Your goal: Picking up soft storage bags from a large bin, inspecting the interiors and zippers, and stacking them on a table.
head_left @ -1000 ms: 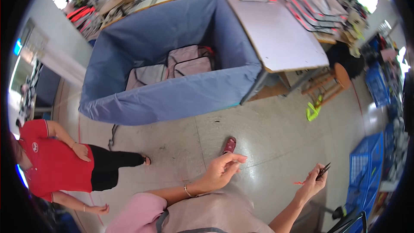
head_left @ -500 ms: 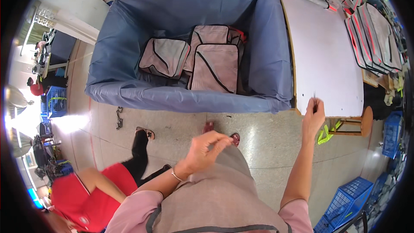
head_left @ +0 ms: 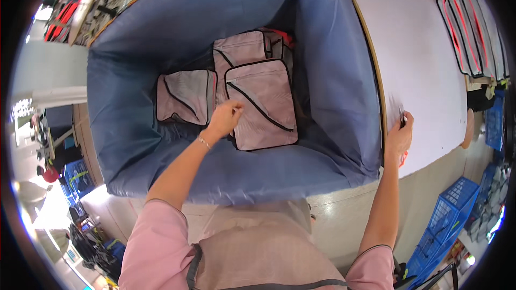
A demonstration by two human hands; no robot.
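My left hand [head_left: 224, 120] reaches over the blue fabric-lined bin [head_left: 161, 174], its fingers curled together; what they hold, if anything, is too small to make out. Just beyond it lies a greyish-pink fabric bag [head_left: 263, 113] with black edging and a diagonal black zip. A similar bag [head_left: 185, 94] lies to its left, and another bag [head_left: 244, 48] sits partly covered behind. At the bin's right, my right hand [head_left: 399, 135] is closed around small dark thread snips [head_left: 402, 115], points upward, over the white tabletop [head_left: 422, 59].
A stack of grey bags with red-orange trim [head_left: 470, 32] stands on the table's far right. Blue plastic crates [head_left: 443, 217] are on the floor at lower right. A wooden-edged rim [head_left: 371, 53] separates bin and table. More bags and materials [head_left: 88, 8] lie at far left.
I have come closer to the bin. My left hand has moved from before my apron to above the bags in it. My right hand keeps the snips. The person in red is out of view.
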